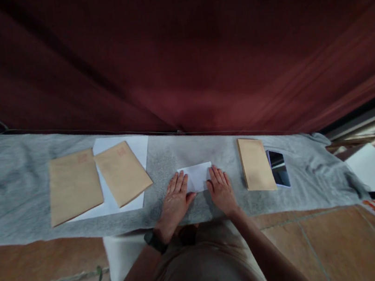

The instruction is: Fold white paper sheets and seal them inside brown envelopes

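A small white folded-looking paper (198, 178) lies flat on the grey cloth (165, 155) in front of me. On its left end rests my left hand (178, 198), fingers stretched out flat and a dark watch on the wrist. My right hand (221, 189) lies on the paper's right end, its fingers also flat and extended. Neither hand grips anything; both press or rest from above. Whether the paper has one layer or several I cannot make out.
To the left, two brown envelopes (75, 188) (124, 173) overlap white paper sheets (140, 143). On the right lie a stack of brown envelopes (257, 165) and a phone (278, 169). A dark red surface (176, 67) rises behind the cloth. Tiled floor (312, 244) shows in front.
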Tool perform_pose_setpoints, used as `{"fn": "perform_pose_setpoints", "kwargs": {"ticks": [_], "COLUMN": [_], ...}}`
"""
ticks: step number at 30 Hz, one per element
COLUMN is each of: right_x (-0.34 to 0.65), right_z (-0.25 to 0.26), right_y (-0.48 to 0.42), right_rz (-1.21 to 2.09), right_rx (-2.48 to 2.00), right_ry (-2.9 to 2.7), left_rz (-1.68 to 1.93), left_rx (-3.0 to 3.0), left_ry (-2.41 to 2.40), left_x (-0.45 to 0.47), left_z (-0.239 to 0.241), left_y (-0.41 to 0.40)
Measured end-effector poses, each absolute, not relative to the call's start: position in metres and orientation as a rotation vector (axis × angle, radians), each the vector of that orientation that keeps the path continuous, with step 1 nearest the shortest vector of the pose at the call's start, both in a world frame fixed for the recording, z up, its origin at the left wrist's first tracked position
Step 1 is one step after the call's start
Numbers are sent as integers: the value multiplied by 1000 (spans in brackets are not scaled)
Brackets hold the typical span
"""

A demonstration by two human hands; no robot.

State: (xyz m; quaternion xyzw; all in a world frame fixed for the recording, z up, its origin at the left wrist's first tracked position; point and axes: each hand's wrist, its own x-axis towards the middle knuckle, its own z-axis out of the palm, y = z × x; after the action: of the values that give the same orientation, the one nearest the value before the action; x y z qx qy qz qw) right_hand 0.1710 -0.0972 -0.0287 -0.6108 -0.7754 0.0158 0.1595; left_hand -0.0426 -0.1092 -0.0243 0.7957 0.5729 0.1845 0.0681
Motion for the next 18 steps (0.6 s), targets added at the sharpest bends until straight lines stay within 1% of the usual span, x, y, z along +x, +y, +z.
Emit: {"fn": "perform_pose_setpoints", "kwargs": {"ticks": [5,12,18], "right_x": [188,187,156], "right_z": [-34,-33,-25], "right_y": [-102,-110,-91], "right_rz": [82,97,241], "right_rx": [-1724,-1742,-1556], "right_ry": [-2180,-2149,-2116], "left_rz": [508,491,579], "left_rx": [2421,2426,2425], "left_ry": [1620,1618,1623], "left_x": [-51,-56,-30], "left_z": [-19,-14,-7], "left_y": [-102,-98,-87]}}
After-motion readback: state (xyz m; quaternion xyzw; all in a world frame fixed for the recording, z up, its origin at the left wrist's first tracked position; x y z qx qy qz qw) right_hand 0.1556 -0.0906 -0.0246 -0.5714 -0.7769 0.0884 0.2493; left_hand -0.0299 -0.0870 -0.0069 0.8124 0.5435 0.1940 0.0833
